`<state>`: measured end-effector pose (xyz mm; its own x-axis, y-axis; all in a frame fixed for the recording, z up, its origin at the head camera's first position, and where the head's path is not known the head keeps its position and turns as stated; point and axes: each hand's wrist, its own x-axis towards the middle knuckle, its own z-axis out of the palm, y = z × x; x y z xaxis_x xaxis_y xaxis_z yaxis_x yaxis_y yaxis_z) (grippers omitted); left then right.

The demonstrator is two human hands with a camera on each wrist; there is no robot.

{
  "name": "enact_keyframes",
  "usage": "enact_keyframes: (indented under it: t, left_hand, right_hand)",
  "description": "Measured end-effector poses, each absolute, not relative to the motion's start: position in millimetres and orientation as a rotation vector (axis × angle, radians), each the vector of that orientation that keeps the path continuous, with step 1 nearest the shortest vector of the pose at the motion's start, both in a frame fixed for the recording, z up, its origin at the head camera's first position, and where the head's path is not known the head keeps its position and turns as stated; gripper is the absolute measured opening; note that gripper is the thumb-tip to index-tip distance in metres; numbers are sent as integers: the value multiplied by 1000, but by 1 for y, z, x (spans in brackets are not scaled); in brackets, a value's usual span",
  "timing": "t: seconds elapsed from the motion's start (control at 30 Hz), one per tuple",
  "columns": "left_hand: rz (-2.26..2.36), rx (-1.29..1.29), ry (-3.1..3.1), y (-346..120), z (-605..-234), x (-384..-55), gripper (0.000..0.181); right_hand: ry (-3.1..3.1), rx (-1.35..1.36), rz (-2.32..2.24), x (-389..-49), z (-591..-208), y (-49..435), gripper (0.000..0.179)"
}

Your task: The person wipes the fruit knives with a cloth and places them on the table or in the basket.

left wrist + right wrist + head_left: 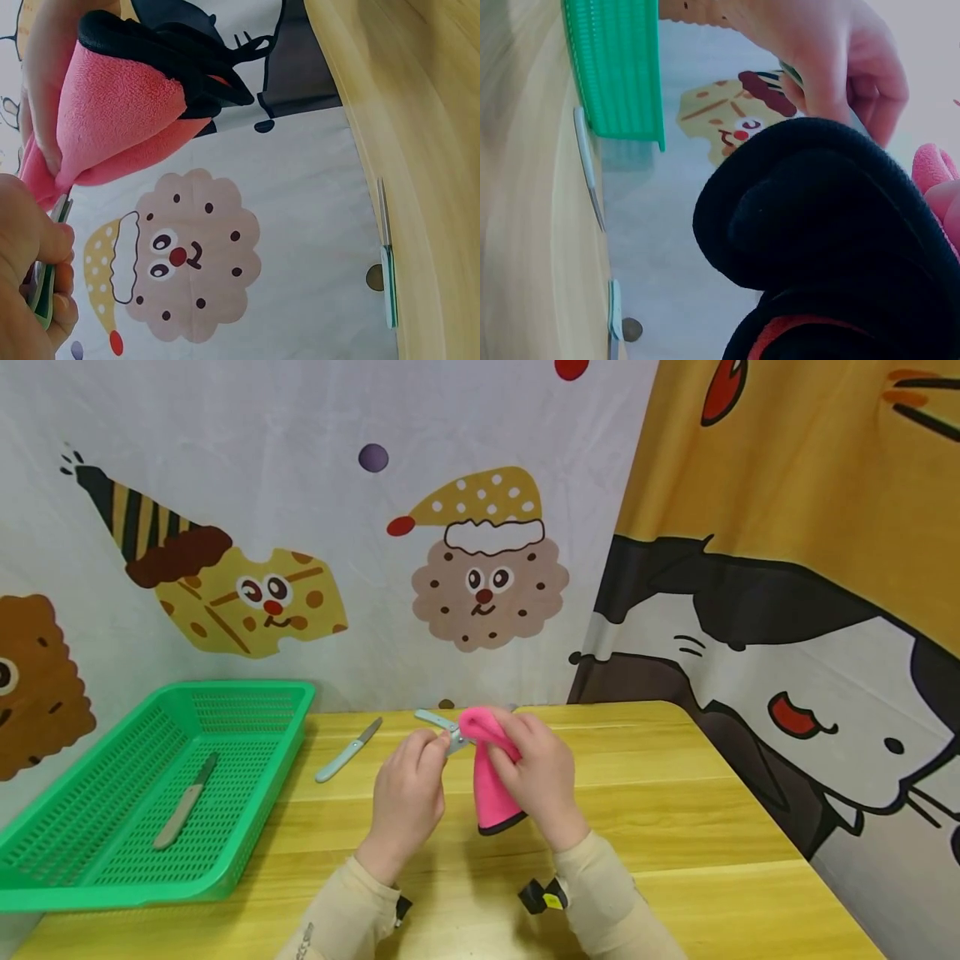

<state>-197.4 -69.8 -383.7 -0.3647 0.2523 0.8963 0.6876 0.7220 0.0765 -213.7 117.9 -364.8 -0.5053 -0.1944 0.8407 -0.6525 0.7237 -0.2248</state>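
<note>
My left hand (pixel 408 785) grips a knife by its green-edged handle (pixel 45 300), and the short visible stretch of blade (pixel 459 742) points toward my right hand. A pink cloth (pixel 491 785) with black edging is pinched in my right hand (pixel 538 772), folded over the blade and hiding its far part. Below the fingers the cloth's loose end hangs down over the table. In the right wrist view the cloth's black side (pixel 817 210) fills much of the foreground, with my left hand (pixel 832 64) behind it.
Left of my hands stands a green plastic basket (pixel 251 827) with one beige-handled knife (pixel 180 814) in it. Between basket and hands a light-blue-handled knife (pixel 348 760) lies on the wooden table (pixel 675 827). Another light-blue handle (pixel 433 719) shows behind my hands. A cartoon-printed curtain (pixel 300 468) hangs behind.
</note>
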Motion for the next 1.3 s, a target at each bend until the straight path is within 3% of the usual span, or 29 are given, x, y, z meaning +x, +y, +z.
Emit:
enact_keyframes:
  t: [0.37, 0.77, 1.3]
  left_hand:
    - [-577, -706, -1941, -70, -386, -198, 14]
    - [-606, -670, -1939, -74, -384, -199, 32]
    - [-609, -629, -1941, -80, -380, -201, 38]
  right_hand:
    - [-2075, 501, 706, -222, -362, 137, 41]
    - [-2045, 433, 751, -225, -356, 155, 37]
    - [-1932, 649, 770, -207, -346, 144, 34]
